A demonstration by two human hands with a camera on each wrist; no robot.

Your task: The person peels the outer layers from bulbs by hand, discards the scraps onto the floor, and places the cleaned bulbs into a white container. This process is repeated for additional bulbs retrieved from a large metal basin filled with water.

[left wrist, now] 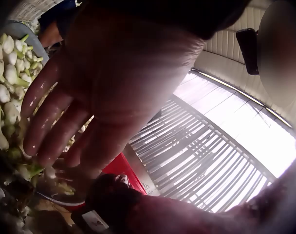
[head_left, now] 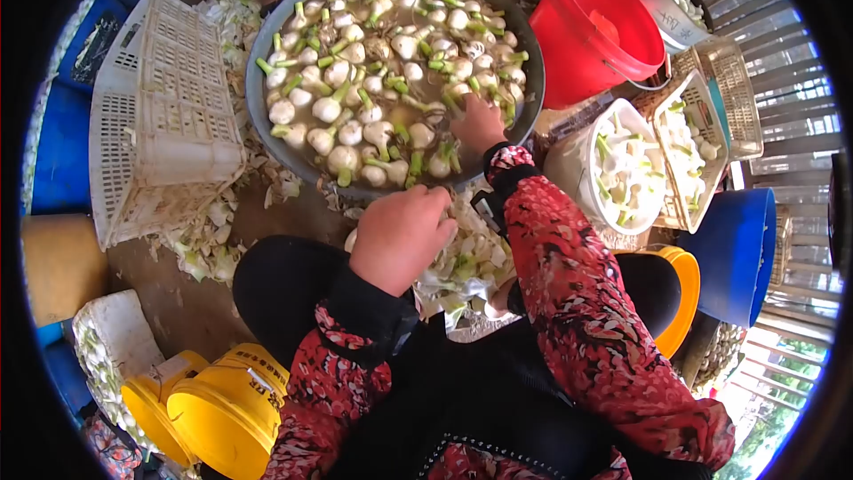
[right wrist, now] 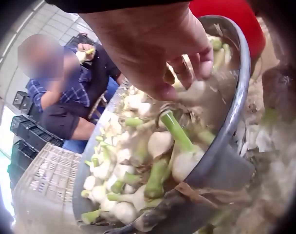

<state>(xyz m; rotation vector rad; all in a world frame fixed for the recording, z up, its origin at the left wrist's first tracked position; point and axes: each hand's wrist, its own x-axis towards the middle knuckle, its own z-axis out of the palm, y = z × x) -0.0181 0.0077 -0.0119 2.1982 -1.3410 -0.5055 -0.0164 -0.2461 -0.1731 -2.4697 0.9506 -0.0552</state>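
A round grey tub (head_left: 258,98) holds murky water and many fresh garlic bulbs (head_left: 329,109) with short green stems. My right hand (head_left: 480,123) reaches over its near right side, fingertips down among the bulbs. In the right wrist view, its fingers (right wrist: 187,73) curve loosely apart from the thumb, close over a blurred pale bulb (right wrist: 193,92). Near the tub's front rim, my left hand (head_left: 404,236) hangs above a pile of peeled skins (head_left: 466,258). The left wrist view shows its palm and wet, fairly straight fingers (left wrist: 53,126), holding nothing.
A red bucket (head_left: 569,62) and a white bucket of trimmed bulbs (head_left: 555,160) stand right of the tub. Pale plastic crates (head_left: 178,98) are on the left, yellow buckets (head_left: 231,409) at lower left. Another person (right wrist: 65,92) sits across the tub.
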